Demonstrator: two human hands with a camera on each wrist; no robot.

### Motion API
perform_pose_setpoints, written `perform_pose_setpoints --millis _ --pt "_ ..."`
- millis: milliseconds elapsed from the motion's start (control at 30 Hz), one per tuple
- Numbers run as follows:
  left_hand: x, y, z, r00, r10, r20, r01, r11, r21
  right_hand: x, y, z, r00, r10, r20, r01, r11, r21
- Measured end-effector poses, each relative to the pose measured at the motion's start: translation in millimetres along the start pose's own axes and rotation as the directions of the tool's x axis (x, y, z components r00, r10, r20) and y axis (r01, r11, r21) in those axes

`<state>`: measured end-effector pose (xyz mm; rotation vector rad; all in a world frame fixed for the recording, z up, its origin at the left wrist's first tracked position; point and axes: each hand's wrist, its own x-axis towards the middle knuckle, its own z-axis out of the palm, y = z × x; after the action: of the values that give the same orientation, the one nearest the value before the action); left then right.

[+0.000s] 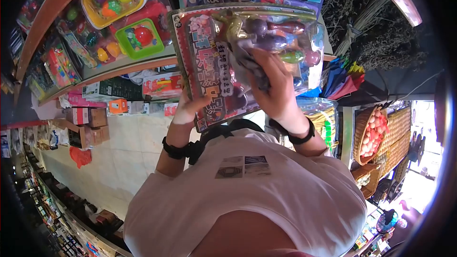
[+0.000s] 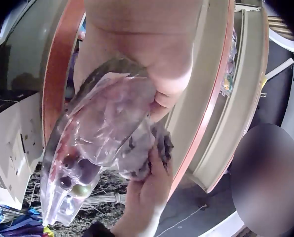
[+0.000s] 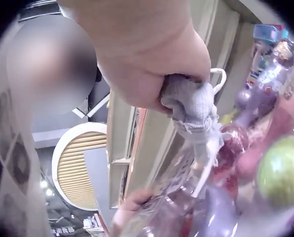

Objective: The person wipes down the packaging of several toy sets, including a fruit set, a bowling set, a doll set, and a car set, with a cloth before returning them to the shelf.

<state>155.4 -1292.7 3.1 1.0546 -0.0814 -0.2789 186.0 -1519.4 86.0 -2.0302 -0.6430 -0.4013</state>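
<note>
A large toy pack (image 1: 204,62) with a red printed card and clear plastic front is held up before the chest. Colourful pin-shaped toys (image 1: 285,43) show through the plastic. My left hand (image 1: 188,108) grips the pack by its near left edge, thumb over the printed card; the left wrist view shows this hand (image 2: 156,59) from above. Bunched in my right hand (image 1: 273,83) is a grey cloth (image 3: 191,101) with frayed edges, close against the clear front. In the right wrist view, fingers curl round the cloth, which partly hides the toys behind.
Beyond the pack are shelves with a yellow basket (image 1: 84,7) and a green tray (image 1: 159,47) of plastic toys. Dried plant bundles (image 1: 376,43) and folded umbrellas (image 1: 345,81) are at right. Cardboard boxes (image 1: 97,118) stand on the left, wicker baskets (image 1: 359,133) on the right.
</note>
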Motion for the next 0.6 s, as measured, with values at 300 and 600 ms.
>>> perform_pose_setpoints --millis 300,600 --pt "2.3 -16.5 5.9 0.998 -0.059 0.015 0.061 0.958 -0.28 -20.6 4.1 33.2 0.905 -0.31 0.29 0.344 0.936 -0.073" --pt "-5.3 -9.0 11.9 0.987 -0.148 0.06 0.159 0.906 -0.392 -31.4 0.0 20.5 0.795 -0.438 0.42 0.477 0.879 0.013"
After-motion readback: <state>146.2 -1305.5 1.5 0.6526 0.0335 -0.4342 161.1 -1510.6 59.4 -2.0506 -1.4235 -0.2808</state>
